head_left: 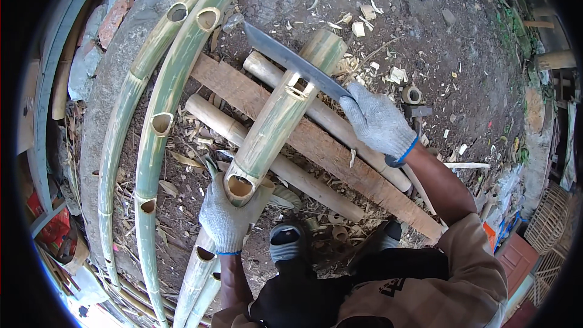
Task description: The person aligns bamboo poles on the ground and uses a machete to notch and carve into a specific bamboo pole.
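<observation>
A thick green bamboo pole (273, 124) slants across the middle, propped on thinner poles and a plank. Near its upper end is a small cut opening (297, 88), and a larger hole (240, 187) shows lower down. My right hand (378, 121), in a grey knit glove, is closed round the grip of a machete, which the fingers hide. The machete's long dark blade (285, 54) lies across the pole, right at the small opening. My left hand (221, 218), gloved alike, wraps the pole's near part beside the larger hole; some of its fingers are out of sight.
Under the pole lie a rough wooden plank (328, 152) and two thin bamboo poles. Long bamboo poles with cut holes (159, 146) curve along the left. A hammer (419, 111) and a bamboo ring (412, 94) lie right of my right hand. Wood chips (398, 75) litter the dirt.
</observation>
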### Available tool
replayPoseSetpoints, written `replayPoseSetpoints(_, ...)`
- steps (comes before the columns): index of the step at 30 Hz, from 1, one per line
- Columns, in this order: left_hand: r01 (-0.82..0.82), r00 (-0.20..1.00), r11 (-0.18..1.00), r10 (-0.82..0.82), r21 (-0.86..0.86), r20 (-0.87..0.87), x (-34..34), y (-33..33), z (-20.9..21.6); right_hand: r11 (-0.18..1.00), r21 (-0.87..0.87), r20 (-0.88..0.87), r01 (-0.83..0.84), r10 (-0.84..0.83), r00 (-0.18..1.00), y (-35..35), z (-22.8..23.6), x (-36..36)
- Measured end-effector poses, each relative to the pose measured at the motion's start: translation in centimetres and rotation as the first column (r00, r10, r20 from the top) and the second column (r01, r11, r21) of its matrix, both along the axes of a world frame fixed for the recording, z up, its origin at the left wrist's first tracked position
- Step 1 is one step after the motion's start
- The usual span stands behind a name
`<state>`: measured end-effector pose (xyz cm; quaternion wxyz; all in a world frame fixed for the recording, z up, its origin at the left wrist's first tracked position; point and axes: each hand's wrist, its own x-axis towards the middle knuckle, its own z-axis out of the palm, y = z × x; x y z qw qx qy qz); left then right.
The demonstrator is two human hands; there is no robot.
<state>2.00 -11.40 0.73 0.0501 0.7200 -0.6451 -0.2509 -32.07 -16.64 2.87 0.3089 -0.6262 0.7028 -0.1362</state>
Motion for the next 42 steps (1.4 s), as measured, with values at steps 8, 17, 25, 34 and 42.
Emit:
replayPoseSetpoints(8,-0.004,0.999,1.000,0.004,-0.001,-0.034,-0.2,-0.5,0.5,0.994,-0.069,0.012,0.090,-0.089,0.996,-0.7,-0.1,0.5)
replayPoseSetpoints(17,-0.015,1.000,0.999,0.015,0.037,-0.011,-0.5,-0.6,0.8,0.988,-0.147,-0.019,0.053,-0.056,0.998,-0.8,-0.1,0.0)
replayPoseSetpoints(25,0.010,1.000,1.000,-0.010,-0.006,0.015,0.3,0.3,0.6,0.989,0.000,0.153,0.147,-0.145,0.978,-1.5,0.3,0.2)
replayPoseSetpoints(34,0.008,1.000,1.000,-0.008,-0.024,0.002,-0.1,0.1,0.0,1.000,0.004,-0.082,-0.017,0.017,0.997,-0.9,-1.5,-0.2)
replayPoseSetpoints(42,-0.001,1.000,1.000,0.000,-0.018,-0.013,0.0,-0.3,0.2,0.999,0.005,-0.027,-0.043,0.044,0.999,-1.4,-0.5,0.3)
